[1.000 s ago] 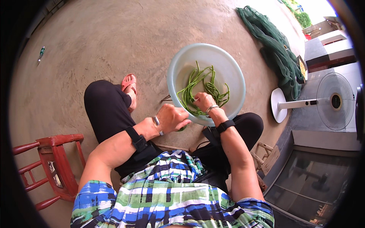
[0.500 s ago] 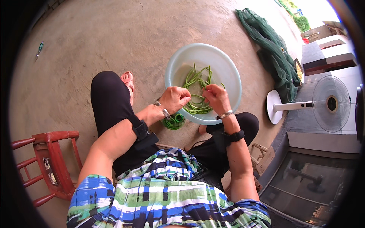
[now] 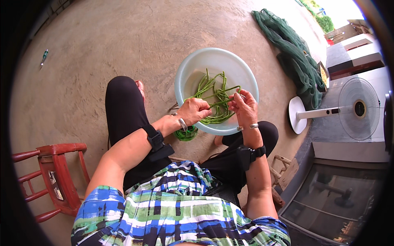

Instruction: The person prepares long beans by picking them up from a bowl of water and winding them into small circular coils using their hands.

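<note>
A long green bean (image 3: 222, 102) is stretched between my two hands above a wide, pale blue basin (image 3: 242, 67). My left hand (image 3: 192, 111), over the basin's near left rim, pinches one part of it. My right hand (image 3: 245, 107), at the right inside the rim, grips the other part, and a bent length sticks up past its fingertips. More long beans (image 3: 214, 119) lie looped in the basin under the hands. Below my left wrist is a small round heap of green loops (image 3: 186, 134), partly hidden, whose holder I cannot make out.
A white standing fan (image 3: 314, 114) stands at the right. Beyond it a dark green net (image 3: 293, 57) lies heaped on the concrete floor (image 3: 143, 37). A red wooden chair (image 3: 61, 176) is at the left, and a small pen-like object (image 3: 44, 58) lies far left.
My right hand has turned and opened up toward the right, and a bean now spans both hands. My left hand has shifted slightly down and left. The view has moved a little.
</note>
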A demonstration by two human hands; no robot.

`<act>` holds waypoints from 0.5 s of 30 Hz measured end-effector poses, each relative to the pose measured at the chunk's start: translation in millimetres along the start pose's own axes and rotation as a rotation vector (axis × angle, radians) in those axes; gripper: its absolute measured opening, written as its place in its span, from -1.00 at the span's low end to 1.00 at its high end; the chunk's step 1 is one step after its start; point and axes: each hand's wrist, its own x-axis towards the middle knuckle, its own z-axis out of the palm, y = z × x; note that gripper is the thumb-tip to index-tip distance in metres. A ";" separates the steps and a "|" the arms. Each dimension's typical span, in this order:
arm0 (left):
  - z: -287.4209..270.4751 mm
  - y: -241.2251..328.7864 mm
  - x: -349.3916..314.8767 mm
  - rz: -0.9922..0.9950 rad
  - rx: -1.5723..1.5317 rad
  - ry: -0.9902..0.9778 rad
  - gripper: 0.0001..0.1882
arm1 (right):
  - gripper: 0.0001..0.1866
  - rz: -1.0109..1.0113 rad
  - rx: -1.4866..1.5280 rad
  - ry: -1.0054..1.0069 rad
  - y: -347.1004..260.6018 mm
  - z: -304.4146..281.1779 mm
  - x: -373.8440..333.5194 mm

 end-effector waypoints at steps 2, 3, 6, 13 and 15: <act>-2.2 2.7 0.6 -0.082 -0.205 -0.032 -0.83 | -0.72 0.002 -0.067 0.095 8.4 -2.6 1.3; -4.6 6.1 0.5 -0.163 -0.413 -0.058 -0.82 | -0.69 0.005 -0.138 0.188 11.9 -1.6 0.9; -16.2 16.3 2.1 -0.227 -0.618 -0.041 -0.79 | -0.79 -0.010 -0.207 0.097 12.4 3.5 0.5; -25.1 15.6 8.1 -0.231 -0.873 0.136 -0.76 | -0.78 -0.001 -0.661 -0.256 28.7 24.0 -22.4; -23.0 16.0 6.0 -0.216 -0.803 0.160 -0.74 | -0.78 -0.065 -0.839 -0.309 24.5 30.2 -28.3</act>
